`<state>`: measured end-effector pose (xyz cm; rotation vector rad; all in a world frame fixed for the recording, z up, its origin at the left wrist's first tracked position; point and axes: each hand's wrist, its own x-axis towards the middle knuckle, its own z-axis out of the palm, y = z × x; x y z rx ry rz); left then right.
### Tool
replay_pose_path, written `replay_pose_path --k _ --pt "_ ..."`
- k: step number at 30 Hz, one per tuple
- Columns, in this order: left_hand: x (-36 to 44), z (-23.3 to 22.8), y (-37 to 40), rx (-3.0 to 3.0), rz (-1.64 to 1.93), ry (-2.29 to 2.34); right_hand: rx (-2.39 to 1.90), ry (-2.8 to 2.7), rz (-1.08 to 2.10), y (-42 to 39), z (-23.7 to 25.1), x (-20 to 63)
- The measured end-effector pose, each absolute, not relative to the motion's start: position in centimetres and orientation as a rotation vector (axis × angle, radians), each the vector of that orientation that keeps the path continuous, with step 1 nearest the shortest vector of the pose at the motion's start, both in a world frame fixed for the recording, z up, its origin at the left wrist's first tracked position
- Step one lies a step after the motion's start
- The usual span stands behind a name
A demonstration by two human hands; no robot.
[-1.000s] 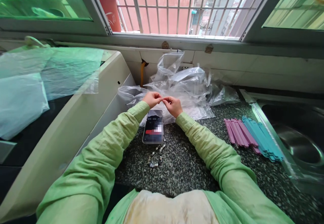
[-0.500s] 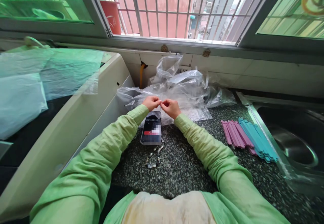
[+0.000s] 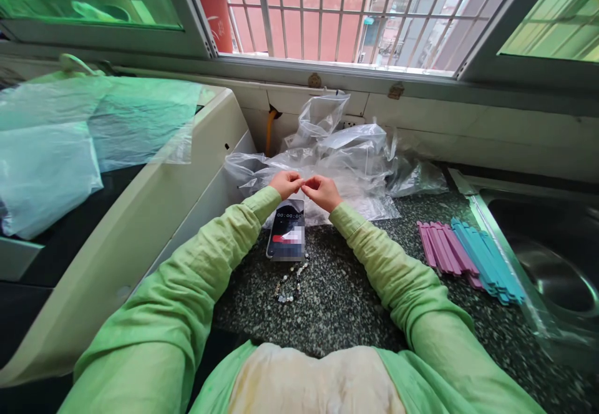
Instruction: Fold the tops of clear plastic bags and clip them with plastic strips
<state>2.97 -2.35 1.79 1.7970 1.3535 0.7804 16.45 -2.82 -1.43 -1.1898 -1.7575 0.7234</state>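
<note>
My left hand [image 3: 286, 184] and my right hand [image 3: 322, 192] meet fingertip to fingertip above the phone's top edge. Both are closed in a pinch; whatever lies between the fingers is too small or too clear to make out. Right behind and beneath them spreads a heap of clear plastic bags [image 3: 350, 152], crumpled against the wall. The phone [image 3: 286, 230] lies on the dark speckled counter [image 3: 327, 302], showing a timer of zeros. Close to its lower end rests a beaded string [image 3: 285, 297] of pale and dark beads.
To the right lie purple strips [image 3: 444, 249] and teal strips [image 3: 486, 264], beside a metal sink [image 3: 552, 270]. A cream-coloured appliance [image 3: 187, 171] stands at the left with plastic sheets [image 3: 47, 171] over it. A barred window [image 3: 337, 15] is at the back.
The view has shifted slightly, so the counter and its things sit a little further right. My two hands keep their fingertips pinched together in nearly the same place over the bags.
</note>
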Motion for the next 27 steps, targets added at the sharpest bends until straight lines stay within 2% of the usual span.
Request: replay_pose_path --k 9,12,16,21,24,27 --pt "3.4 2.3 -2.8 2.004 0.858 1.333 -1.302 -1.822 0.566 -2.7 -0.2 16.3" --pt "3.2 2.5 -3.2 2.166 0.826 1.54 -1.431 -1.762 0.448 -2.6 0.0 16.2" --pt "2.5 2.4 -3.5 2.285 0.581 1.883 -1.572 -1.872 0.254 -2.7 0.2 15.8" --pt "1.7 2.5 -3.4 2.343 0.479 2.061 -1.436 -2.04 0.153 -1.2 3.5 15.4" --pt "1.7 3.0 -3.5 2.336 0.432 1.984 -1.27 -1.968 0.041 2.0 6.0 15.2" --pt "1.8 3.9 -3.4 2.287 0.451 1.869 -1.422 -1.941 0.144 5.7 7.1 14.7"
